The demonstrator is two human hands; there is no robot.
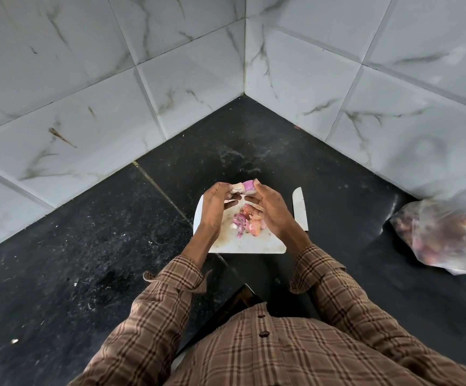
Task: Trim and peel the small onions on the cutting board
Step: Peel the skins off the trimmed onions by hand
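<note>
A small pink onion (248, 186) is held above the far edge of the white cutting board (243, 245). My left hand (215, 207) pinches a pale strip of its skin (237, 187) on the left side. My right hand (271, 206) holds the onion from the right with thumb and fingertips. A heap of pink and tan peelings and trimmed ends (250, 221) lies on the board between my wrists. A knife (299, 208) lies on the board's right edge, blade pointing away, untouched.
The board sits on a black stone counter (100, 246) in a corner of white marbled wall tiles (114, 79). A clear plastic bag of onions (446, 235) lies on the counter to the right. My plaid sleeves fill the near foreground.
</note>
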